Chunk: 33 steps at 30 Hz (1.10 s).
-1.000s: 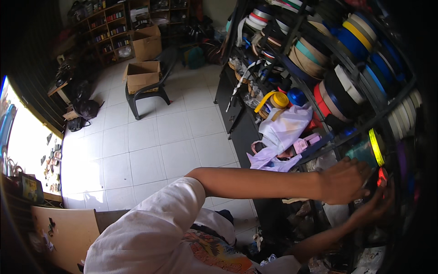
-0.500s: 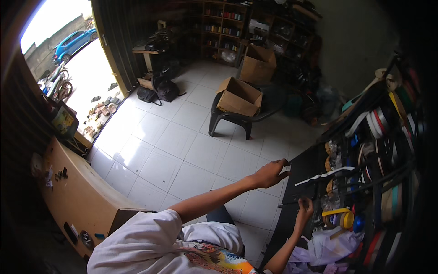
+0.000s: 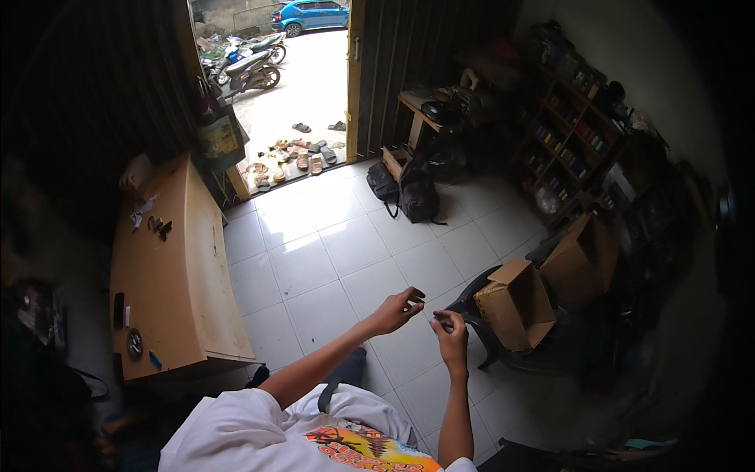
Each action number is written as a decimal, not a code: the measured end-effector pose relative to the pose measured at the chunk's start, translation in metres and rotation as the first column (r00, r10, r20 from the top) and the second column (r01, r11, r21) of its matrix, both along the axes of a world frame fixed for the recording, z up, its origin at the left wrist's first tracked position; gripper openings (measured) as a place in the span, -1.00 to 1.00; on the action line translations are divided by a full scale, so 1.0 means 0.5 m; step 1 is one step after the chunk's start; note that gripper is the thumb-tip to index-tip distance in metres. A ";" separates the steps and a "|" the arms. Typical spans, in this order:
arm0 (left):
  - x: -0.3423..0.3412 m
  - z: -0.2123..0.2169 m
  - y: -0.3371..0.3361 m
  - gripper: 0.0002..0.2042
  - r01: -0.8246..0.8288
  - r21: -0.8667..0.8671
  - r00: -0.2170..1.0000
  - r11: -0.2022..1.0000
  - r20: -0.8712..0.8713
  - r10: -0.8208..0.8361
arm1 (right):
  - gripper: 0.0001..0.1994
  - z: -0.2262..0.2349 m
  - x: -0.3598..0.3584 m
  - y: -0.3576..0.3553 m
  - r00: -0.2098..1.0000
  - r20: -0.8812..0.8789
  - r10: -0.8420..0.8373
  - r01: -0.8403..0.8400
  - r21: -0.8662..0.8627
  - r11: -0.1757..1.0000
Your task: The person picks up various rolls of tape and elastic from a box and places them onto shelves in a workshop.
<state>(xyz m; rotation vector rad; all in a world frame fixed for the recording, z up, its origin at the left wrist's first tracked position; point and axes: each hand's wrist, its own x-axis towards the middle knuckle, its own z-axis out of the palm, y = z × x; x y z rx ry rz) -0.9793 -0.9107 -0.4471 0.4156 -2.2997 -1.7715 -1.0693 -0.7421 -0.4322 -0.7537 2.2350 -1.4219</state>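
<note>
While both hands hover over the tiled floor (image 3: 330, 259) — left hand (image 3: 395, 310), fingers pinched on sth tiny, can't tell what; right hand (image 3: 451, 332), fingers pinched likewise, just beside it. Cardboard box (image 3: 515, 305) on dark chair, near right. Wooden table (image 3: 169, 275), far left.

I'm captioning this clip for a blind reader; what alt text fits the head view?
A person's left hand and right hand are raised close together, pinching something too small to identify, above a white tiled floor. A long tan wooden counter stands left; open brown cardboard boxes sit on a dark chair right.
</note>
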 end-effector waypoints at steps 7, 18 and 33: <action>-0.242 -0.046 -0.244 -0.72 -0.090 0.127 0.996 0.988 0.003 0.091 | -0.75 -0.021 -0.249 -0.288 0.994 -0.047 0.094 -0.093 0.029 0.995; -0.783 -0.035 -0.402 -0.72 0.362 0.103 0.932 0.927 -0.008 -0.363 | -0.77 -0.096 -0.625 -0.340 0.925 -0.064 -0.375 0.376 -0.006 0.927; -1.544 -0.060 -0.532 -0.79 0.617 0.112 0.785 0.779 -0.029 -0.619 | -0.74 -0.143 -1.308 -0.448 0.792 0.080 -0.605 0.607 0.008 0.795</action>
